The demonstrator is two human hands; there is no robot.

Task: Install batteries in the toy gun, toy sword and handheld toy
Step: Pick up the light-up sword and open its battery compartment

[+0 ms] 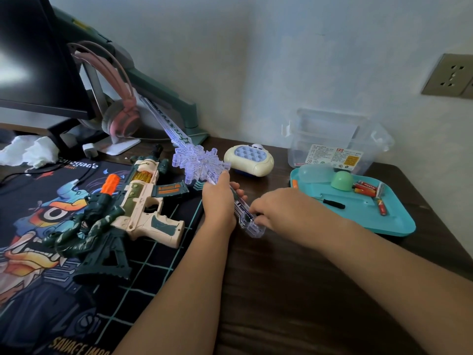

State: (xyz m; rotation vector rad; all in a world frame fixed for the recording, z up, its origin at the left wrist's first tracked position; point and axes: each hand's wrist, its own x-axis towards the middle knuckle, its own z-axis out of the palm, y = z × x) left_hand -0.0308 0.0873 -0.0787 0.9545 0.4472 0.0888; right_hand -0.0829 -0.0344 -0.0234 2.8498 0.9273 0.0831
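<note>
A clear plastic toy sword (197, 160) glows bluish and points up and left toward the monitor. My left hand (218, 201) grips its handle just below the guard. At the lower end of the handle, the fingers of my right hand (273, 208) pinch something at the open battery slot; what they pinch is hidden. The beige and green toy gun (133, 201) lies on the printed mat to the left. A cream handheld toy (249, 160) with blue bubbles sits behind the sword. Loose red batteries (368, 190) lie in the teal tray (394, 221).
The tray also holds a small black screwdriver (332, 203), a green dome (341, 180) and a clear cap. A clear plastic bin (337, 139) stands behind it. Pink headphones (120, 116), a monitor and crumpled tissue (28, 152) crowd the back left.
</note>
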